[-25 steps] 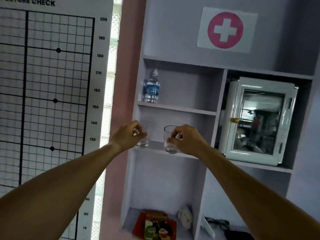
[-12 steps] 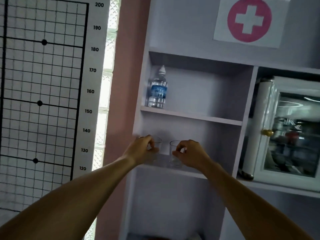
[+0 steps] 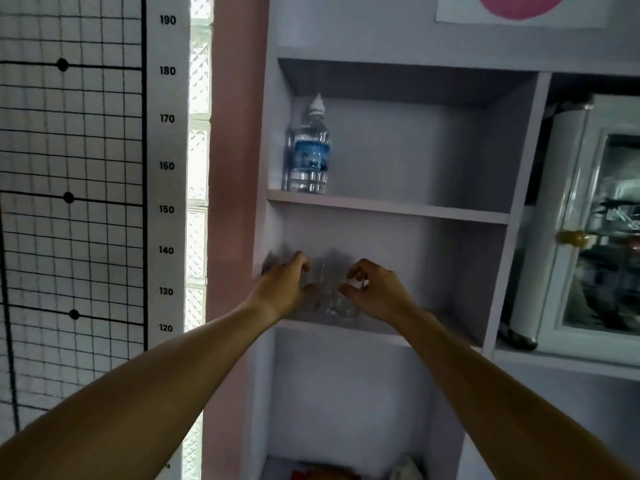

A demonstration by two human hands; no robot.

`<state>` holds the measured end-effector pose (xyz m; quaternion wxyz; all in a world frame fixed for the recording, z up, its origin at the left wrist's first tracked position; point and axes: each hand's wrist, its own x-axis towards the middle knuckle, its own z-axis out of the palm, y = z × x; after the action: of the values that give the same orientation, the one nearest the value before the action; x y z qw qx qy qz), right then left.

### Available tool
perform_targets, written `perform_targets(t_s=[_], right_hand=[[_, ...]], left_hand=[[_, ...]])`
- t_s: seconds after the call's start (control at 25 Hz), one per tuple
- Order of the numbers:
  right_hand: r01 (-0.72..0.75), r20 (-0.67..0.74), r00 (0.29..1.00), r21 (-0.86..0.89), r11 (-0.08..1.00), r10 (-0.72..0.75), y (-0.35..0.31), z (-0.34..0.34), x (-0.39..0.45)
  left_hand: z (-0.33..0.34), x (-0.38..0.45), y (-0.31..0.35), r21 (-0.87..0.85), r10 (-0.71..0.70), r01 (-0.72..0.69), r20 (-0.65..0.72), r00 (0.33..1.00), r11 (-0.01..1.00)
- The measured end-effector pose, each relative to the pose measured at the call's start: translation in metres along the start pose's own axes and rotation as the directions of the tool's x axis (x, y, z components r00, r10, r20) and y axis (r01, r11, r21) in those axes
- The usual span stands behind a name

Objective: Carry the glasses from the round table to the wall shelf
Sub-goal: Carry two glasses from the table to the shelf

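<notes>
1. Head view: both arms reach forward into the middle compartment of a pale lilac wall shelf (image 3: 388,209), and the two hands meet low in that compartment.
2. The left hand (image 3: 284,289) is curled around the left glass (image 3: 311,292), thumb on the near side and fingers over the top; the glass is blurred and mostly hidden behind the hand, so how firmly it is held I cannot tell.
3. The right hand (image 3: 377,296) is bent at the knuckles with its fingertips at the rim of the right glass (image 3: 341,303), thumb and forefinger slightly parted; whether it grips the glass or only touches it I cannot tell.
4. The two clear glasses stand upright, just beside each other, on the middle shelf board toward its left end. The base of the right one rests on the board; the base of the left one is hidden.
5. On the board above, at the far left of that compartment, a water bottle (image 3: 309,150) with a blue label and a white cap stands upright.
6. To the right, in the neighbouring section, stands a white cabinet (image 3: 568,237) with a glass door and a brass knob.
7. To the left of the shelf, past a pink wall strip and a band of glass blocks, hangs a grid height chart (image 3: 72,188) with numbers running from 120 up to 190.
8. Above the shelf, the lower edge of a white sign (image 3: 519,15) with a pink disc shows.
</notes>
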<state>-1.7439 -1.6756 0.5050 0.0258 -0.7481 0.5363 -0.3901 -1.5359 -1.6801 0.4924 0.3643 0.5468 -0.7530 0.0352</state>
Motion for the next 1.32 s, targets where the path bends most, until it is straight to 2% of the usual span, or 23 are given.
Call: perform_targets(t_s=[0.08, 0.24, 0.4, 0.56, 0.84, 1.0, 1.16, 1.32], right_hand=[[-0.017, -0.027, 0.999, 0.022, 1.000, 0.018, 0.006, -0.002, 0.008], [-0.048, -0.058, 0.997, 0.103, 0.993, 0.054, 0.009, 0.019, 0.005], [-0.095, -0.061, 0.992, 0.179, 0.979, 0.108, 0.016, 0.032, 0.009], [-0.065, -0.047, 0.996, 0.179, 0.982, 0.075, 0.025, 0.030, 0.011], [0.092, -0.035, 0.995, 0.107, 0.990, -0.089, 0.018, 0.049, 0.007], [0.124, 0.006, 0.992, 0.092, 0.988, -0.126, 0.015, 0.051, 0.014], [0.162, 0.076, 0.982, 0.122, 0.979, -0.172, 0.014, 0.055, 0.014], [0.183, 0.074, 0.978, 0.145, 0.972, -0.195, 0.021, 0.061, 0.010]], left_hand=[[0.002, 0.005, 0.009, 0.028, 0.020, -0.019, -0.043, 0.999, 0.999], [0.016, -0.011, 0.006, 0.131, -0.023, 0.048, -0.184, 0.983, 0.990], [0.022, -0.013, 0.001, 0.231, 0.072, -0.024, -0.198, 0.978, 0.973], [0.030, -0.013, 0.009, 0.354, 0.102, -0.065, -0.088, 0.991, 0.933], [0.036, -0.017, 0.008, 0.345, 0.032, 0.016, -0.132, 0.991, 0.939], [0.034, -0.010, 0.003, 0.244, -0.048, 0.068, -0.089, 0.995, 0.967], [0.035, -0.010, -0.002, 0.237, -0.084, 0.100, -0.077, 0.993, 0.966], [0.037, -0.014, -0.006, 0.231, -0.131, 0.131, -0.016, 0.991, 0.964]])
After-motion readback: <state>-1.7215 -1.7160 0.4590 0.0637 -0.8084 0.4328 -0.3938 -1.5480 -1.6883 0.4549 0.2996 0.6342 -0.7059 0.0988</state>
